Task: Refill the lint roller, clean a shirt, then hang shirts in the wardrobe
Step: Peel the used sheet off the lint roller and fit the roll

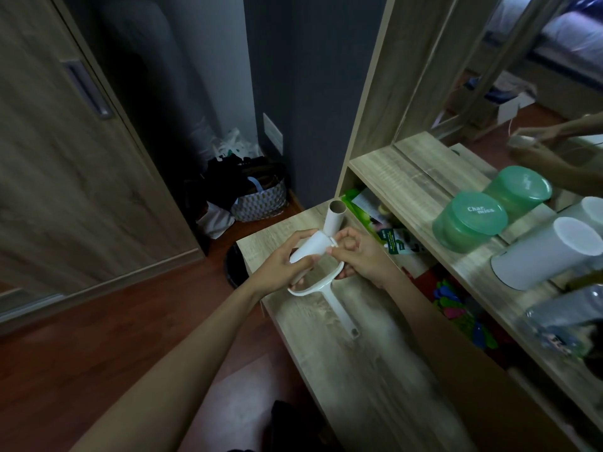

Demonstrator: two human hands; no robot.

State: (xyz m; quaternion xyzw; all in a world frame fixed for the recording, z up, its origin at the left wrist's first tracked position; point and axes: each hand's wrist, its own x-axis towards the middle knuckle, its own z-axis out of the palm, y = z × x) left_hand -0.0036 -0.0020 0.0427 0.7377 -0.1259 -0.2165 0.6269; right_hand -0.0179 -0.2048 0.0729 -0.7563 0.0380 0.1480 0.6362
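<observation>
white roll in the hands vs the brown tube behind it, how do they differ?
Colour: the white roll is white; the brown tube is bare cardboard brown.
Pose: the white roll lies tilted between the hands; the brown tube stands on end on the desk top, open end up.
Hold: the left hand grips the white roll, with the right hand at its end; the brown tube stands behind them.
Shared: both are cylinders.

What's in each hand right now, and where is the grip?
Left hand wraps the white refill roll around its body. Right hand pinches the lint roller at the frame end by the roll; its handle rests on the tabletop.
</observation>
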